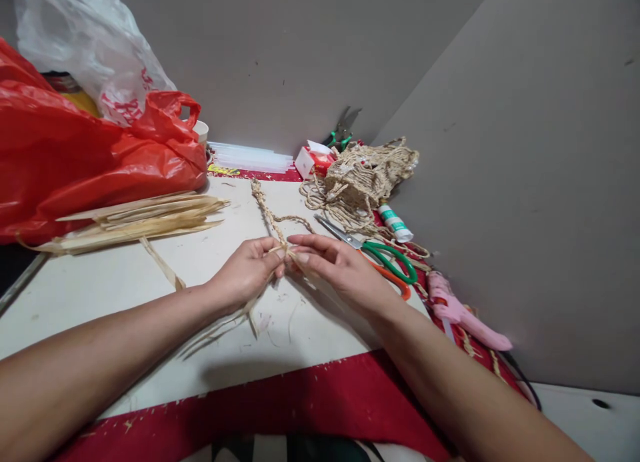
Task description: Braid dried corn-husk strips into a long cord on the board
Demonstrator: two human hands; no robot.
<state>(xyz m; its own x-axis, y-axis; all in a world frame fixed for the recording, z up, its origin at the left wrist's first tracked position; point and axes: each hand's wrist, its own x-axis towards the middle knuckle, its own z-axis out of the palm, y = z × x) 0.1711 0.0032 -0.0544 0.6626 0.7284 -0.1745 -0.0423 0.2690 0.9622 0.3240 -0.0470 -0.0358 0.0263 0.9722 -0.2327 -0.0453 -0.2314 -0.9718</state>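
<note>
Mid-board, my left hand [250,269] pinches the near end of a braided corn-husk cord [263,205]. My right hand [345,272] faces it, thumb and fingers closed on the loose husk strands of the same cord. The finished braid runs away from my fingers toward the back of the white board [165,345], and a thinner braided length [300,221] bends off to the right. Loose strand ends [253,322] hang below my left hand. Just beyond my right hand lie scissors [367,245] with green and orange handles.
Dried corn husks [145,222] lie at left before a red plastic bag [100,149]. Coiled braided cord [365,175], a red-and-white box [315,159], glue sticks [250,157] and pliers [345,129] sit at the back. A white-and-green tube [395,223] and pink glue gun [465,315] are at right.
</note>
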